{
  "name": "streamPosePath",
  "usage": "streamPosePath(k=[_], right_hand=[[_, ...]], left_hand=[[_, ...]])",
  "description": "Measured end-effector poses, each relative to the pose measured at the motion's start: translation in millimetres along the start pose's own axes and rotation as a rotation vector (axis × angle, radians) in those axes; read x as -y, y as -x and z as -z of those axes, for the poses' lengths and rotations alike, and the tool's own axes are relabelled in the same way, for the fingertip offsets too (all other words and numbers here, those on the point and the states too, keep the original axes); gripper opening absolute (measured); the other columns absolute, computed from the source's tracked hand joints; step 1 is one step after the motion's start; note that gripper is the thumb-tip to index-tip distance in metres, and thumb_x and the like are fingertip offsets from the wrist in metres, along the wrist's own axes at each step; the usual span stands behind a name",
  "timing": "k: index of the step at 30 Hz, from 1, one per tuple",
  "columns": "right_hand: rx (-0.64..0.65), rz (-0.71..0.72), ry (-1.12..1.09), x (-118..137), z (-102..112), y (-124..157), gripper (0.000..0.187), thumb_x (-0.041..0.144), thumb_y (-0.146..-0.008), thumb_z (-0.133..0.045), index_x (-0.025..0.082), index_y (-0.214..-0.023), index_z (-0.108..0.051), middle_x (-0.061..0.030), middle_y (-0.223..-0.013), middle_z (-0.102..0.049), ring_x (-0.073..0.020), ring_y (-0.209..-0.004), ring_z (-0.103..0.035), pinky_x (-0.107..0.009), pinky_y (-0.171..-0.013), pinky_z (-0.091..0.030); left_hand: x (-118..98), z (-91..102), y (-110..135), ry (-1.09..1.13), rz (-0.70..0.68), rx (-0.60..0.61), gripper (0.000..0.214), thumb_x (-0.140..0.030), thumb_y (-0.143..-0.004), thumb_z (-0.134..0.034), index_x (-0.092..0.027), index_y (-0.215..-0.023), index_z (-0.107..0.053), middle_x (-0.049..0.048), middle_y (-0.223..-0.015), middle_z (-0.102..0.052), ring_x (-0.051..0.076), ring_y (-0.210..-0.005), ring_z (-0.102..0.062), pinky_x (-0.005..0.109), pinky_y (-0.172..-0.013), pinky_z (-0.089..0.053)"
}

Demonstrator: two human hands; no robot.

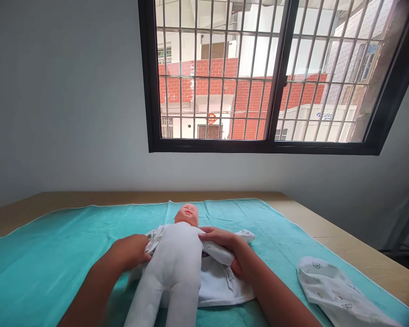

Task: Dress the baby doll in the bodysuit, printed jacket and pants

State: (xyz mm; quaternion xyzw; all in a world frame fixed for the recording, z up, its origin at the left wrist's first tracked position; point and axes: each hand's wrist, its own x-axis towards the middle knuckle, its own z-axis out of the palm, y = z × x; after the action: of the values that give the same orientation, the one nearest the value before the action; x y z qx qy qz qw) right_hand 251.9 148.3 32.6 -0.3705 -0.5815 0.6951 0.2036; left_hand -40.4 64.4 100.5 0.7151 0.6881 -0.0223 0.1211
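Note:
A baby doll [177,254] with a pink head and a white cloth body lies on its back, its legs toward me. Beneath it is a white baby shirt [221,286], spread out on both sides. At the doll's left-side arm in the picture, my left hand [132,252] is closed on the patterned shirt sleeve [154,238], its fingertips partly hidden behind the cloth. My right hand [223,245] is closed around the doll's other arm, fingers reaching to the shoulder. The other sleeve [246,235] sticks out flat beyond that hand.
A turquoise cloth [61,254] covers most of the wooden table [341,240]. Another white printed baby garment [337,286] lies at the right. Behind the table stand a grey wall [71,100] and a barred, black-framed window [211,145].

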Motion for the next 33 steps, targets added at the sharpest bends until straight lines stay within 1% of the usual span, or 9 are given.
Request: streamPosePath(k=[5, 9, 13, 17, 21, 25, 28, 31, 33], right_hand=[[0.015, -0.039, -0.054, -1.4, 1.6, -1.0, 0.060, 0.048, -0.068, -0.079, 0.024, -0.120, -0.059, -0.0060, -0.104, -0.069, -0.0247, -0.092, -0.068, -0.039, -0.082, -0.053], [-0.056, -0.003, -0.065, 2.7, -5.0, 10.8, 0.059, 0.045, -0.069, -0.079, 0.025, -0.121, -0.058, -0.0062, -0.107, -0.070, -0.0250, -0.094, -0.068, -0.037, -0.081, -0.053], [-0.149, 0.013, -0.057, 8.3, -6.5, 17.9, 0.061, 0.041, -0.069, -0.080, 0.025, -0.123, -0.057, -0.0071, -0.107, -0.070, -0.0251, -0.092, -0.069, -0.036, -0.078, -0.055], [-0.203, 0.023, -0.089, 8.7, -6.7, 23.0, 0.063, 0.042, -0.069, -0.079, 0.026, -0.125, -0.056, -0.0088, -0.107, -0.070, -0.0256, -0.088, -0.069, -0.038, -0.074, -0.056], [-0.269, 0.058, -0.133, 9.2, -11.4, 30.6, 0.065, 0.049, -0.071, -0.075, 0.028, -0.129, -0.053, -0.0093, -0.108, -0.069, -0.0257, -0.088, -0.069, -0.037, -0.071, -0.055], [-0.319, 0.059, -0.074, 11.4, -19.5, 36.8, 0.061, 0.050, -0.070, -0.075, 0.027, -0.124, -0.056, -0.0087, -0.103, -0.070, -0.0247, -0.084, -0.069, -0.035, -0.068, -0.053], [-0.330, 0.126, -0.063, 8.8, -26.7, 42.4, 0.058, 0.055, -0.074, -0.069, 0.028, -0.123, -0.056, -0.0073, -0.103, -0.070, -0.0235, -0.085, -0.068, -0.032, -0.068, -0.052], [-0.329, 0.173, -0.020, 5.4, -29.5, 44.2, 0.054, 0.059, -0.076, -0.065, 0.027, -0.119, -0.058, -0.0060, -0.100, -0.070, -0.0226, -0.086, -0.067, -0.030, -0.068, -0.051], [-0.369, 0.171, 0.065, 3.7, -27.3, 40.8, 0.052, 0.060, -0.076, -0.064, 0.025, -0.115, -0.061, -0.0059, -0.096, -0.071, -0.0223, -0.083, -0.066, -0.029, -0.067, -0.051]], left_hand=[[-15.0, 13.6, 12.5, 0.215, -0.158, -0.155, 0.028, -0.043, -0.086, -0.041, -0.021, -0.073, -0.052, 0.0002, -0.079, -0.064, 0.018, -0.071, -0.055, 0.027, -0.057, -0.032], [-23.6, 29.1, 28.3, 0.292, -0.184, -0.216, 0.040, -0.056, -0.088, -0.037, -0.021, -0.070, -0.046, -0.0027, -0.072, -0.058, 0.015, -0.065, -0.048, 0.026, -0.055, -0.030], [-8.5, 35.5, 32.6, 0.344, -0.124, -0.229, 0.049, -0.065, -0.087, -0.035, -0.021, -0.069, -0.048, -0.0025, -0.069, -0.054, 0.015, -0.062, -0.046, 0.025, -0.053, -0.030], [11.8, 35.8, 23.7, 0.370, -0.009, -0.319, 0.050, -0.062, -0.088, -0.033, -0.020, -0.067, -0.051, 0.0002, -0.071, -0.057, 0.016, -0.061, -0.050, 0.026, -0.054, -0.034], [15.7, 36.9, 19.0, 0.389, 0.054, -0.347, 0.048, -0.060, -0.087, -0.036, -0.020, -0.066, -0.052, 0.0025, -0.073, -0.061, 0.017, -0.064, -0.055, 0.026, -0.054, -0.036], [0.6, 41.5, 30.8, 0.526, 0.025, -0.206, 0.036, -0.056, -0.081, -0.050, -0.021, -0.081, -0.057, 0.0014, -0.076, -0.064, 0.018, -0.063, -0.058, 0.023, -0.047, -0.037], [-18.4, 42.6, 44.2, 0.663, -0.157, 0.013, 0.030, -0.049, -0.077, -0.059, -0.024, -0.093, -0.060, -0.0018, -0.075, -0.064, 0.015, -0.056, -0.058, 0.022, -0.043, -0.039], [-38.0, 39.9, 53.3, 0.744, -0.388, 0.272, 0.028, -0.037, -0.077, -0.062, -0.026, -0.103, -0.061, -0.0038, -0.074, -0.066, 0.013, -0.054, -0.060, 0.023, -0.054, -0.046], [-47.7, 38.0, 54.6, 0.820, -0.478, 0.392, 0.031, -0.034, -0.080, -0.060, -0.026, -0.110, -0.060, -0.0021, -0.076, -0.069, 0.014, -0.059, -0.064, 0.027, -0.063, -0.050]])
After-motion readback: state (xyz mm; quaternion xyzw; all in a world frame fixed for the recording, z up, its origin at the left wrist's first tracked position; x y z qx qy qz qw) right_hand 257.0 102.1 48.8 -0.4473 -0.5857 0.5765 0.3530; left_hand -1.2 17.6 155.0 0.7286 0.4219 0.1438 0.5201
